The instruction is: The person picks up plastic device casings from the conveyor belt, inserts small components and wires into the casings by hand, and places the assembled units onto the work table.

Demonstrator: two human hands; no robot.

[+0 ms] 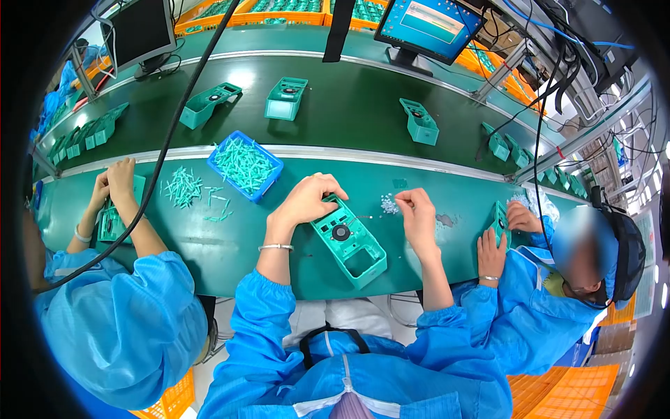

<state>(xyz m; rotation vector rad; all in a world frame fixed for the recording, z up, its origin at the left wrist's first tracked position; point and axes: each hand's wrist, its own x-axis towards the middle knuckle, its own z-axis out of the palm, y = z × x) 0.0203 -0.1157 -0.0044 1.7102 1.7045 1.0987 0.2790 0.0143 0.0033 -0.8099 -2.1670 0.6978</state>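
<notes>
In front of me a green plastic housing (345, 237) lies tilted on the bench, with a round black part set into its face and a square opening at its near end. My left hand (307, 200) grips its far-left edge, thumb and fingers curled over the rim. To the right of the housing, my right hand (417, 213) is closed in a pinch; what its fingertips hold is too small to make out. Beside those fingertips lies a small heap of whitish pieces (389, 204). A thin wire-like piece (364, 217) sticks out from the housing toward my right hand.
A blue bin (246, 166) of green plastic strips stands at the back left, with a loose pile (183, 187) beside it. Similar housings (285, 98) sit on the dark green conveyor. Co-workers (118, 314) handle housings on both sides. A black cable (167, 133) hangs across the left.
</notes>
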